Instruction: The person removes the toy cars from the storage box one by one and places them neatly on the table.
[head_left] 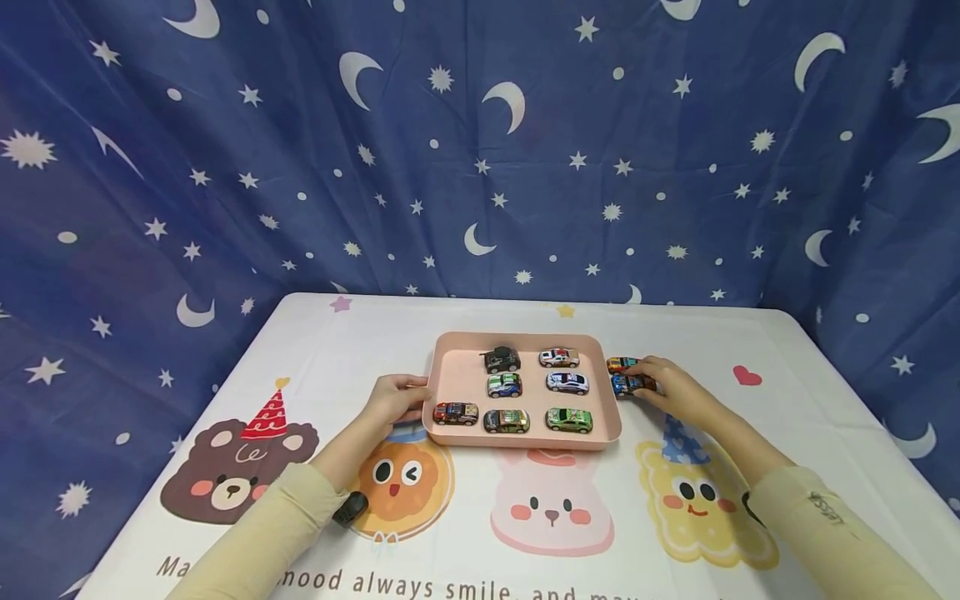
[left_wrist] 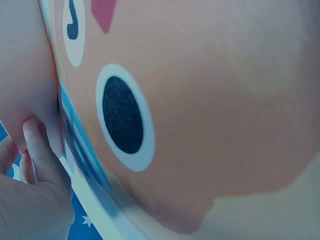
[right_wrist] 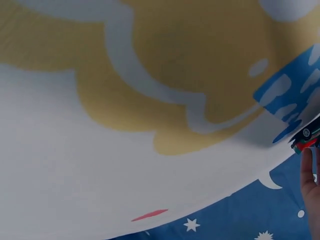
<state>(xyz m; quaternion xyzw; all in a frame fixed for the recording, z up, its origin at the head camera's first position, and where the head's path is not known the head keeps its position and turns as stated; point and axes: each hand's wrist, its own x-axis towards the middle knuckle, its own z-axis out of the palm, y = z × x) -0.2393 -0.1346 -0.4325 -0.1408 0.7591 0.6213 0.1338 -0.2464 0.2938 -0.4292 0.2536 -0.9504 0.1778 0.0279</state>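
So going from the left: the left hand [head_left: 396,400] sits at the left edge of the pink tray [head_left: 450,364], fingers curled onto the rim with the thumb on top, basically gripping it; the left wrist view shows fingertips pressed against the tray's wall just above the printed cloth. Inside the tray there are seven little toy cars in rough rows, from a dark one [head_left: 501,359] at the back to a green one [head_left: 569,419] at the front right. Past the tray's right edge, two more cars sit on the counter [head_left: 787,367], just beside the tray: an orange one [head_left: 619,363] further back and a darker blue car [head_left: 627,384] nearer the person. The right hand [head_left: 671,388] is right on that blue car, fingers curled over and around it, so it looks like it's holding it, though how tight is hard to tell. The car's long axis runs roughly left-right, parallel to the cars in the tray, and it lies at the fingertips on the tray side of the hand. The right hand is clearly the nearer one; the left is across the whole tray from it.
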